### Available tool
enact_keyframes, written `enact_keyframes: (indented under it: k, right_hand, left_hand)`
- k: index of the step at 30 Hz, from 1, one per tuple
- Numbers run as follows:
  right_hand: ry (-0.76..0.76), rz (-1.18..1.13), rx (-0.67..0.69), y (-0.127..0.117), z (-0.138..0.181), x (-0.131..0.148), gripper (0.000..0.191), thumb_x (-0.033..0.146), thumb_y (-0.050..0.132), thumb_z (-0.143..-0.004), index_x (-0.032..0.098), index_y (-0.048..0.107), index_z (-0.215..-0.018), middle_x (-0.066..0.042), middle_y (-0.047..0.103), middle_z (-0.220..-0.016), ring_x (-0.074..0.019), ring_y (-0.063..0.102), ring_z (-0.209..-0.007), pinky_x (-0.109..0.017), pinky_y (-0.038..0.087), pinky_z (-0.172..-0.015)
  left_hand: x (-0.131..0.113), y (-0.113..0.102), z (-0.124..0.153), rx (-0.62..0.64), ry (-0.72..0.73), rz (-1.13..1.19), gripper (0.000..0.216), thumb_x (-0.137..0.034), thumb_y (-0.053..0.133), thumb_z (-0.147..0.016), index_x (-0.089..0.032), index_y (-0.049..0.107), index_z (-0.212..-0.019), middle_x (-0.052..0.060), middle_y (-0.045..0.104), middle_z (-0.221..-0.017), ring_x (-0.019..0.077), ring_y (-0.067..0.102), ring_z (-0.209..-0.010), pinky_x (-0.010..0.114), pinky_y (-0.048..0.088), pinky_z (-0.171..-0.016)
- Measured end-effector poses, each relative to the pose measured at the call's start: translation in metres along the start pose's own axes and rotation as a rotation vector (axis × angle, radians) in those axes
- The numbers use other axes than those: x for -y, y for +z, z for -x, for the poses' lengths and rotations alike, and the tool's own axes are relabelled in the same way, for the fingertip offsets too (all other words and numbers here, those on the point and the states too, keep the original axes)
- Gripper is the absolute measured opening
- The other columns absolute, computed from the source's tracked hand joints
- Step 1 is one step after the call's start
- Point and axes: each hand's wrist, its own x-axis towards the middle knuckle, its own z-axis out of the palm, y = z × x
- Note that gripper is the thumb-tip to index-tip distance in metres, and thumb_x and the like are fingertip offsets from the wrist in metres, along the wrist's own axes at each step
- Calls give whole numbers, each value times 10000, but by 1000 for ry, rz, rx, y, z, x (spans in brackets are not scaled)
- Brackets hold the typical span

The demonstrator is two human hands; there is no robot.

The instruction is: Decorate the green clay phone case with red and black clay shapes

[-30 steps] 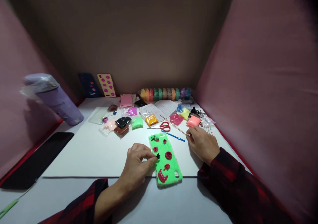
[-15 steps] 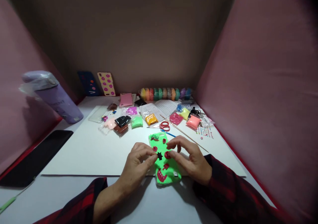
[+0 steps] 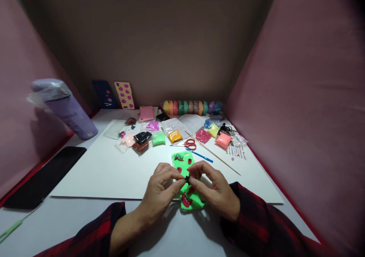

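Note:
Between my hands is a small black clay star (image 3: 187,179), held over a phone case (image 3: 196,202) covered in bright green clay. My left hand (image 3: 160,188) pinches the star's left side between thumb and fingers. On its other side, my right hand (image 3: 217,191) has thumb and index finger closed in at the star's edge. Red clay shapes sit on the case, among them a toothed mouth (image 3: 186,200) near the bottom and a lashed eye (image 3: 179,157) at the top. My fingers hide the middle of the case.
Beyond the case lie a blue tool (image 3: 201,155), red-handled scissors (image 3: 190,145) and a wooden stick (image 3: 219,158). Bagged clay, such as an orange pack (image 3: 175,136), spreads across the white board (image 3: 114,177). A purple bottle (image 3: 72,114) and a dark phone (image 3: 45,177) are at left.
My right hand has moved left from over the case to the star, its fingers closing in. The star has shifted slightly right in my left hand, and the blue tool shows more fully.

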Motion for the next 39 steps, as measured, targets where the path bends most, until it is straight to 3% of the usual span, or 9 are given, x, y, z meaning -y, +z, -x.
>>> enact_keyframes:
  k: [3,8,16,23,34,39]
  right_hand:
    - [42,-88,-23,0,-1,1,133,300,559,-878,193,559,-957,-5,567,-786,-138,546,-721,-276,511,-661]
    - [102,-194,-33,0,-3,3,195,365,591,-858,196,549,-947,6,547,-774,-128,543,-699,-278,530,-653]
    - [151,-271,27,0,-3,3,245,394,620,-836,188,550,-949,5,557,-747,-122,556,-682,-262,501,-623]
    - [107,-178,5,0,0,2,182,332,586,-873,190,553,-982,9,560,-748,-128,573,-681,-273,498,-649]
    - [41,-49,19,-2,2,-1,145,270,547,-894,195,549,-1018,6,592,-775,-135,581,-713,-278,476,-685]
    - [5,-27,26,-2,3,-1,155,249,549,-889,203,548,-1037,7,607,-787,-134,577,-727,-280,470,-705]
  left_hand:
    - [1,-2,0,-19,69,-56,56,-193,614,-855,-207,668,-856,46,641,-834,217,524,-900,367,442,-811]
    - [-3,-4,4,-55,338,-292,206,-74,550,-839,-229,620,-955,59,642,-926,237,498,-934,413,423,-843]
    - [-7,-5,8,-99,509,-524,229,-35,553,-801,-239,637,-862,63,630,-970,268,467,-992,443,402,-868]
    - [-8,-6,4,-40,409,-396,254,-14,541,-784,-202,585,-949,71,610,-974,248,473,-972,439,406,-862]
    - [-8,-3,2,-5,317,-302,136,-67,575,-815,-191,613,-856,57,608,-933,232,456,-956,415,400,-847]
    - [-6,-1,0,9,211,-209,119,-85,572,-831,-194,615,-805,43,610,-903,219,461,-947,392,405,-837]
